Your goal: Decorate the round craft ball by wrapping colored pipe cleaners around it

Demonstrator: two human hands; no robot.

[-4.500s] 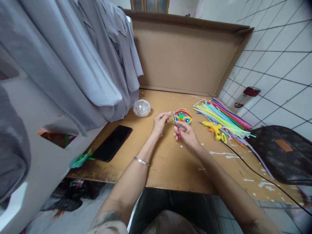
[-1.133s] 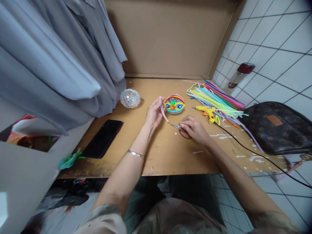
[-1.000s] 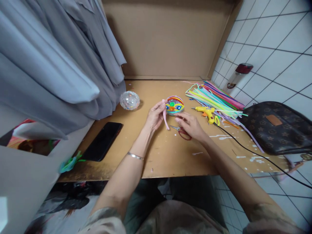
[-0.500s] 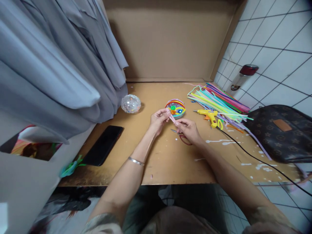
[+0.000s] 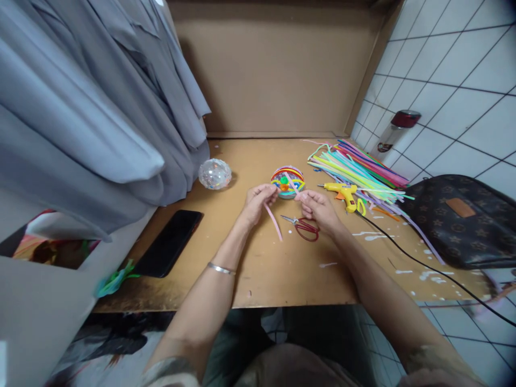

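Drawn apart on my feed since half a second ago, my left hand [image 5: 259, 202] pinches a thin, dangling pink strip [image 5: 274, 222] and my right hand [image 5: 320, 210] a second pink strip [image 5: 292, 183], slanting before the multicoloured round ornament [image 5: 284, 181].

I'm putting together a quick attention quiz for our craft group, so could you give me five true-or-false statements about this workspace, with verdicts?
1. The left hand holds a pink strip. True.
2. The right hand is gripping the scissors. False: it holds another pink strip, and the scissors lie on the table.
3. The yellow glue gun lies to the right of the multicoloured round piece. True.
4. The black phone lies beside the brown bag. False: the phone is at the left, the bag at the right.
5. The clear round piece sits left of both hands. True.
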